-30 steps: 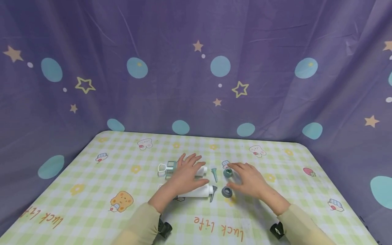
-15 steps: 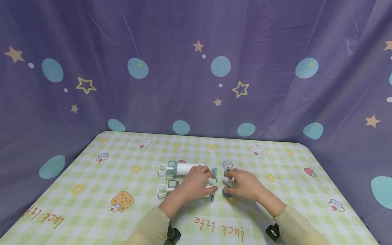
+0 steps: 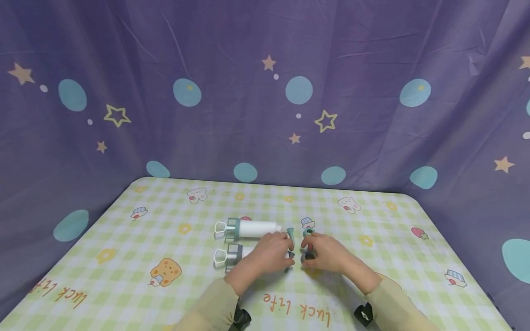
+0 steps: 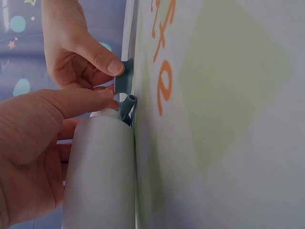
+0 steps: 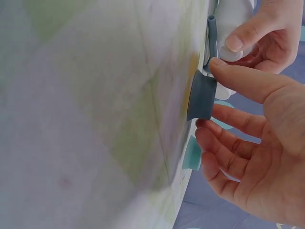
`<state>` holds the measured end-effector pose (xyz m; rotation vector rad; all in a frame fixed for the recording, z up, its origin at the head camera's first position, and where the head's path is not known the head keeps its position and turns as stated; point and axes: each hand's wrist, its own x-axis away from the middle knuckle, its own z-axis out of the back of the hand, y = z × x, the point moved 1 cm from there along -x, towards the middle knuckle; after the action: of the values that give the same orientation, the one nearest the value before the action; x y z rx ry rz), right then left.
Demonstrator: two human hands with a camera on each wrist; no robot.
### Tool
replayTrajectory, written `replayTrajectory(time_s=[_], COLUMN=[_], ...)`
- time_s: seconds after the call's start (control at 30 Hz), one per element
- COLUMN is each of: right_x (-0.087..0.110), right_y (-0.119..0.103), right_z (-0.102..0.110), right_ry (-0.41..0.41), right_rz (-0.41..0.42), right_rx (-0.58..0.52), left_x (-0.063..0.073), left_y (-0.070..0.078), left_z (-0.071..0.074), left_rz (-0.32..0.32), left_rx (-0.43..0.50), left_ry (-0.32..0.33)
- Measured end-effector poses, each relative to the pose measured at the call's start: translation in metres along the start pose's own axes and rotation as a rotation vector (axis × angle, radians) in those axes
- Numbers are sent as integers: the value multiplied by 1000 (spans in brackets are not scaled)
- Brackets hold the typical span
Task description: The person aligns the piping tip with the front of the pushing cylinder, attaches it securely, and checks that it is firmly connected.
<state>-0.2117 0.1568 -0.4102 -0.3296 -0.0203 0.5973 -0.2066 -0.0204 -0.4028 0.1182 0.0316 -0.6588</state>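
My left hand (image 3: 273, 253) is over the front end of the grey-trimmed white syringe (image 3: 247, 251), its thumb and fingers half curled. Close to that thumb tip lies a grey nozzle (image 4: 127, 106), leaning at the syringe's white neck. My right hand (image 3: 329, 253) pinches a grey ring cap (image 5: 202, 95) on the table, thumb on one side and index finger on the other. Just beyond it lies a green ring cap (image 5: 192, 153), partly behind the right fingers in the head view. A green nozzle (image 3: 290, 235) rests between the hands at the back.
A green-trimmed white syringe (image 3: 257, 229) with a loop handle lies parallel behind the grey-trimmed one. A checked, printed cloth covers the table (image 3: 165, 239). A purple curtain (image 3: 232, 133) with stars and dots hangs behind the far edge.
My left hand has moved right and nearer, from above both syringes to the grey-trimmed one's tip. The right hand has lowered and its fingers have come round the grey ring cap.
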Motion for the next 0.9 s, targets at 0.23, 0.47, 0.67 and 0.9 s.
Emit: replayTrajectory(time_s=[0.23, 0.47, 0.67, 0.9], right_x=[0, 0, -1, 0], right_y=[0, -1, 0, -1], right_z=[-1, -1, 1, 4], right_ry=[-13, -26, 0, 38], right_rz=[16, 47, 64, 53], right_rx=[-18, -55, -73, -121], left_x=[-3, -4, -4, -5], left_y=[1, 1, 0, -1], left_z=[-5, -4, -3, -3], left_rz=[-3, -11, -27, -38], left_rx=[-31, -7, 33, 82], left_ry=[-16, -6, 52, 124])
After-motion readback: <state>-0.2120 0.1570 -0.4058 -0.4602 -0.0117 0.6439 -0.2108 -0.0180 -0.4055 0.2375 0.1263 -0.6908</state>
